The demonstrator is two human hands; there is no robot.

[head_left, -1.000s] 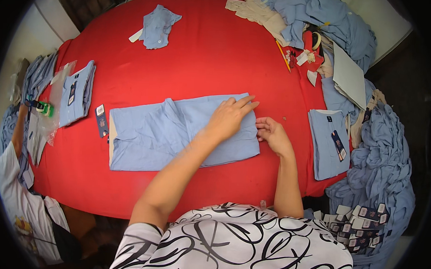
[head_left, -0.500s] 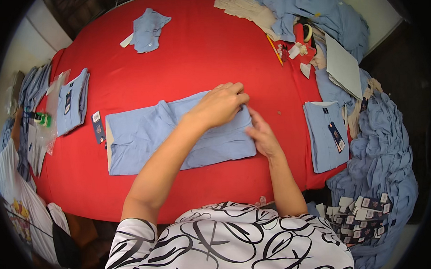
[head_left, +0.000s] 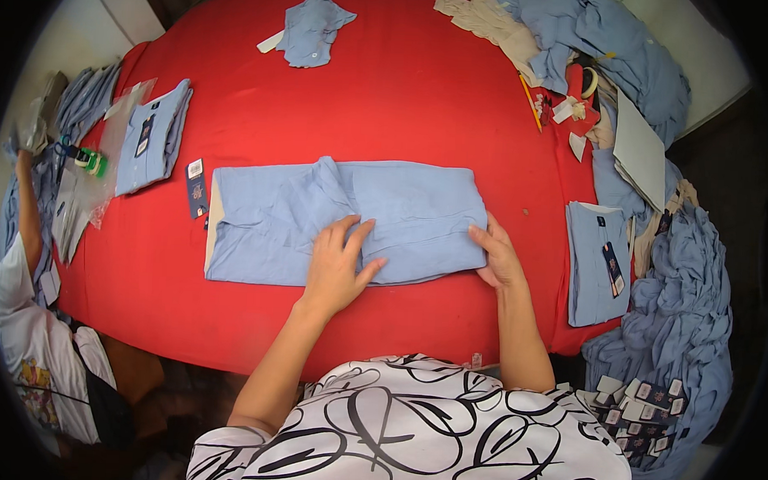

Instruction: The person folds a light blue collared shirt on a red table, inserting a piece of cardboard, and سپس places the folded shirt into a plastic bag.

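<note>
In front of me a light blue folded shirt point(head_left: 419, 207) lies lengthwise across the red-covered table. A pale strip of backing shows along its left end. A dark blue hang tag point(head_left: 197, 189) lies just beyond that end. My left hand point(head_left: 336, 268) rests on the near middle of the shirt, fingers spread and flat on wrinkled cloth. At the shirt's right end, my right hand point(head_left: 498, 252) has its thumb on top and its fingers at or under the edge, partly hidden.
Finished-looking folded shirts point(head_left: 153, 139) lie at the left, beside clear plastic bags, and another folded shirt point(head_left: 597, 264) at the right. Blue garments point(head_left: 682, 293) are heaped at right, with many tags below. A small blue cloth piece point(head_left: 315, 30) sits far off. A co-worker's arm point(head_left: 30, 206) shows at left.
My left hand has left the shirt's far right corner and come down onto its near middle, fingers opening. My right hand stays at the right end. The view has shifted somewhat.
</note>
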